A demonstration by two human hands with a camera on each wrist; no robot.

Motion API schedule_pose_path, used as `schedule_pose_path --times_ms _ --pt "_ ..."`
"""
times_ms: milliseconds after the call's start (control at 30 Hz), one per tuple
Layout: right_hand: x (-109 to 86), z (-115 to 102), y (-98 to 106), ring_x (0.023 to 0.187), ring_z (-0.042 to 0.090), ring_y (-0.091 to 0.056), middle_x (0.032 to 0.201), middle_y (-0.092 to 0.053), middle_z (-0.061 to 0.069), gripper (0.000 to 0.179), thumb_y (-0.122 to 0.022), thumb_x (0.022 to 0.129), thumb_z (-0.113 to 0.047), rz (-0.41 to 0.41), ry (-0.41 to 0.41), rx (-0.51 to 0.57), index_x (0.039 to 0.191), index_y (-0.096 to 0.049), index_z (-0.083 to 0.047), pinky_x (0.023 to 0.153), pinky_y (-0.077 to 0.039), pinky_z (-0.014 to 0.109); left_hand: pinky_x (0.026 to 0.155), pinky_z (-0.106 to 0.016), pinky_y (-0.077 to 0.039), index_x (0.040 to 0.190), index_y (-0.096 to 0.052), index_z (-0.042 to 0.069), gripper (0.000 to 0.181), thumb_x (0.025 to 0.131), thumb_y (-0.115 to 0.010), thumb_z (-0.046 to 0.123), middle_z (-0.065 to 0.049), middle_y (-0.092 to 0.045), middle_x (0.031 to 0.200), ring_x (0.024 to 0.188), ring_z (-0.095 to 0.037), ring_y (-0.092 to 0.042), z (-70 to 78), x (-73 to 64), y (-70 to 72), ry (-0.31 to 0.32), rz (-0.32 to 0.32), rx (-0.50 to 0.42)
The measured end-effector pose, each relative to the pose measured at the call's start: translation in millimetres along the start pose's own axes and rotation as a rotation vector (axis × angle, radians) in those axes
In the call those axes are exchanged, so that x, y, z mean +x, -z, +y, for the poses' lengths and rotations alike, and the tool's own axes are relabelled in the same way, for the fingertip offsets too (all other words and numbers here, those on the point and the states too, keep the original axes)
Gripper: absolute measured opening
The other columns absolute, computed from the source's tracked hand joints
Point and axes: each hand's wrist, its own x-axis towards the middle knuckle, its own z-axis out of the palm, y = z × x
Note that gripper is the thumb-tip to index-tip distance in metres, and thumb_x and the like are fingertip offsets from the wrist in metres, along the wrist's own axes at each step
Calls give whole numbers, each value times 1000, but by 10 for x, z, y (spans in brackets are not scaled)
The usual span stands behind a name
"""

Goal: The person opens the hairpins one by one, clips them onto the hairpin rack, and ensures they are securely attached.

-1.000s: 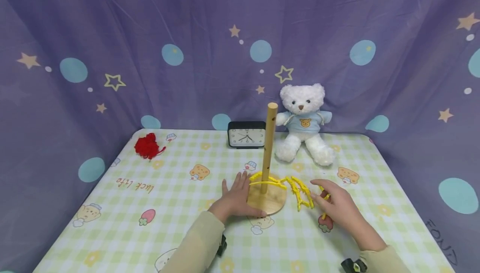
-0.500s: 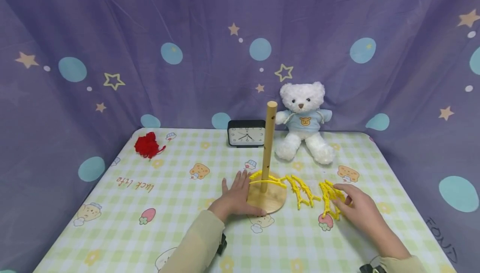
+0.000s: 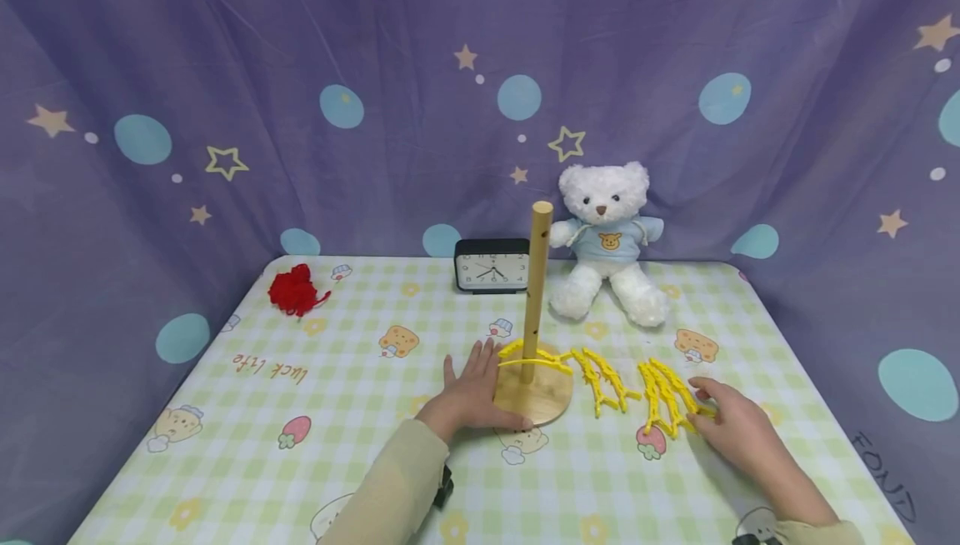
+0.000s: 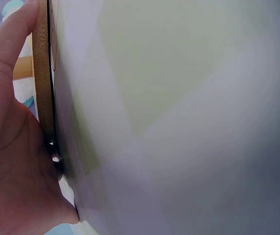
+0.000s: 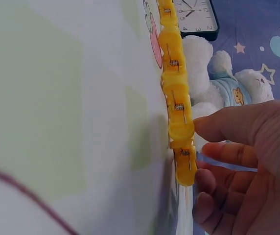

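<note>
The right hand (image 3: 738, 428) is half curled at the outermost of the right-hand clips (image 5: 181, 129); the head view does not settle whether it pinches that clip. The right wrist view adds the thumb tip meeting the yellow edge, the other fingers bent beside it, and metal coil springs too small to read from above.

The left hand (image 3: 472, 395) lies with fingers spread at the left rim of a round wooden base (image 3: 532, 405). The left wrist view shows the base edge-on, thumb against its side; the clips show only in the other two.

More yellow pieces (image 3: 555, 365) lie across the base around the foot of its upright post (image 3: 537, 287), and a middle pair (image 3: 591, 376) sits just right of the base. A strip of cloth separates that pair from the right-hand clips, and more cloth runs on to the table's right edge.

Farther back stand a black clock (image 3: 491, 267) and a white bear (image 3: 603, 237); red yarn (image 3: 295, 291) lies near the far left corner. Checked tablecloth (image 3: 360, 412) below, purple curtain (image 3: 375, 178) behind.
</note>
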Motion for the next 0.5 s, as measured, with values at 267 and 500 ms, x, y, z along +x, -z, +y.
schedule_pose_path --times_ms 267,500 --pt "34 46 -4 96 42 -61 102 -65 22 50 -75 83 -20 -9 -33 -48 120 -60 9 80 -47 57 110 -65 7 158 -6 9 130 67 -65 80 -8 5 164 149 -26 8 -4 6 -7 1 -1 -4" --pt "39 60 -8 100 42 -59 102 -64 19 44 -74 85 -23 -11 -53 -51 115 -64 8 84 -46 57 111 -63 9 158 -4 10 130 67 -64 81 -8 8 164 149 -24 10 -19 26 -23 9 -14 5"
